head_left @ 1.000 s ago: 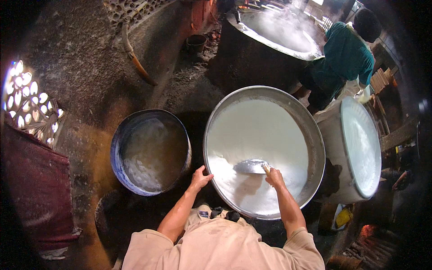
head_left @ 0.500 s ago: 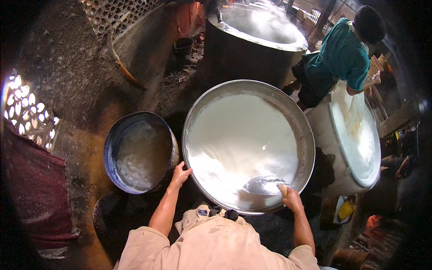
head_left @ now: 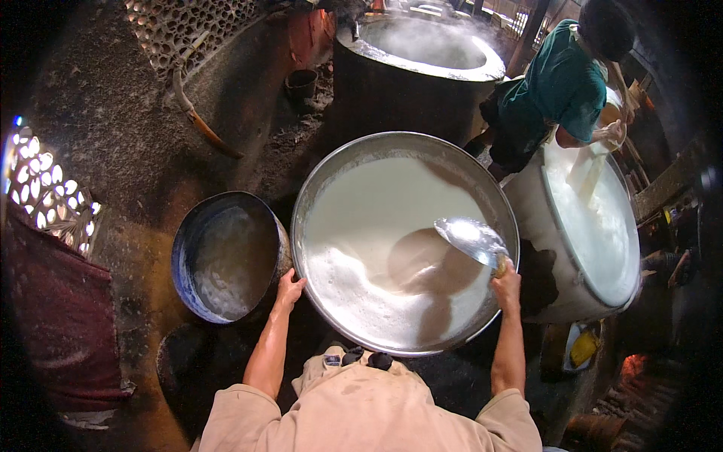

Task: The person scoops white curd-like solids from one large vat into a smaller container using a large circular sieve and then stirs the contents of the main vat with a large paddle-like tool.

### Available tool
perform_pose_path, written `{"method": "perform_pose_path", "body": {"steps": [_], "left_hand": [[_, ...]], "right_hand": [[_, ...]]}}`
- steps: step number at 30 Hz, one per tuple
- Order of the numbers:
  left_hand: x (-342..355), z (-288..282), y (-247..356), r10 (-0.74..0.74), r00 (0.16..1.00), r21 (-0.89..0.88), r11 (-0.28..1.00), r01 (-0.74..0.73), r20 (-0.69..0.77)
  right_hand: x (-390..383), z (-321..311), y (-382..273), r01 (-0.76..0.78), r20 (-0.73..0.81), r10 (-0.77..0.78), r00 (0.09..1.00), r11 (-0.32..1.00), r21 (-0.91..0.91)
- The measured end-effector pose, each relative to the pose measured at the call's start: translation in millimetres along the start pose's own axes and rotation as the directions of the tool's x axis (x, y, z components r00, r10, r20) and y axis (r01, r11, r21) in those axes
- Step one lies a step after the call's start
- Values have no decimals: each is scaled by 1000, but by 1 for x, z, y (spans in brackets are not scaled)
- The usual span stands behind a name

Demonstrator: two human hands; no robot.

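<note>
Metal scoop [head_left: 471, 237] up over basin [head_left: 486, 181], L hand [head_left: 291, 288] at rim

R hand [head_left: 507, 285]: fingers curled round scoop's short handle [head_left: 500, 265], right up by its bowl, prob. for control b/c weight sits out at the far end. Scoop hangs inside the basin's R side, over the milky liquid [head_left: 369, 203]; its bowl looks clear of the surface, w/ a dark shadow falling below it.

L hand: touching the basin's lower-L rim from outside, arm stretched out; likely there to steady it or for balance. Can't tell if fingers clamp the rim or just rest on it.

Basin sits dead ahead of the person's torso, so both hands reach it w/o twisting, I'd judge. Just L of it: blue-walled tub [head_left: 184, 264] w/ murky brownish liquid, presumably parked close for easy reach. On the R, tall white vat [head_left: 535, 215]; co-worker [head_left: 568, 79] in teal shirt leans over, pouring liquid into it from a container [head_left: 615, 124], held low, prob. to limit splash. Beyond: steaming cauldron [head_left: 489, 66], well apart.
</note>
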State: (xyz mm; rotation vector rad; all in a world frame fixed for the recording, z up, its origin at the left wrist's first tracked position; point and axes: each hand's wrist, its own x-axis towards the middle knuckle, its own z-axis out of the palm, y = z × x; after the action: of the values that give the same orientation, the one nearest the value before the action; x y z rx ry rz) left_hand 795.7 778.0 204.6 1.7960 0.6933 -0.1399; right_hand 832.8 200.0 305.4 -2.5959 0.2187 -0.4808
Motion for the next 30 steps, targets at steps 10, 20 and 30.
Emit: {"method": "perform_pose_path", "body": {"steps": [10, 20, 30], "left_hand": [[-11, 1, 17, -44, 998, -3, 999, 44, 39], [-7, -12, 22, 6, 992, 67, 998, -15, 124], [-15, -16, 42, 165, 972, 30, 985, -172, 168]], "right_hand": [[-50, 85, -33, -481, 510, 350, 786, 864, 148], [-128, 131, -99, -456, 598, 305, 742, 882, 116], [-144, 93, -185, -469, 714, 230, 662, 869, 155]]}}
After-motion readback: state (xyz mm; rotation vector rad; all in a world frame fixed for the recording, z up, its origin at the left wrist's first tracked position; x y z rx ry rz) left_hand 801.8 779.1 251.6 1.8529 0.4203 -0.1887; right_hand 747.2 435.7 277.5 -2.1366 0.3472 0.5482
